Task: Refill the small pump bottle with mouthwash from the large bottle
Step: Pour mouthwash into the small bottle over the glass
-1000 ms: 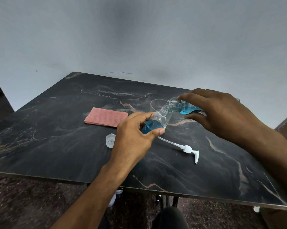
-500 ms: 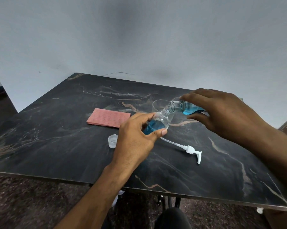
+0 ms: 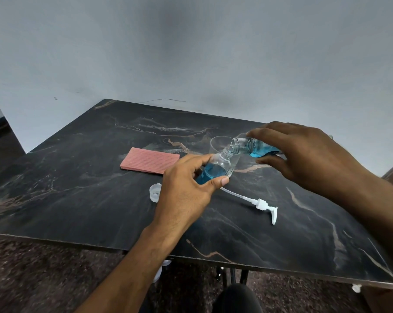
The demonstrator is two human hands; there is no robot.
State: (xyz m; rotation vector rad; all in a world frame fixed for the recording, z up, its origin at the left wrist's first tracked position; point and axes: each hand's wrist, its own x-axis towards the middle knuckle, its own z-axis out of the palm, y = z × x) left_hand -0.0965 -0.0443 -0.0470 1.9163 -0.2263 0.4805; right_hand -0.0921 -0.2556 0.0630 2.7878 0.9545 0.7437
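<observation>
1. One left hand [image 3: 186, 190], nearest the camera, curls round the one small pump bottle [image 3: 215, 168], which leans with its open neck up and to the right, blue mouthwash filling its lower part.
2. One pump head [image 3: 262, 204] with its tube lies loose on the table [image 3: 78, 199], just right of that hand; one clear cap [image 3: 155, 193] sits just left.
3. One right hand [image 3: 304, 157] grips the one large bottle [image 3: 252, 147], its long axis near level, its mouth just above and right of the small neck: the pour depends on keeping the two mouths aligned.
4. One pink cloth [image 3: 149, 163] and one clear cup [image 3: 218, 145] lie farther back.
</observation>
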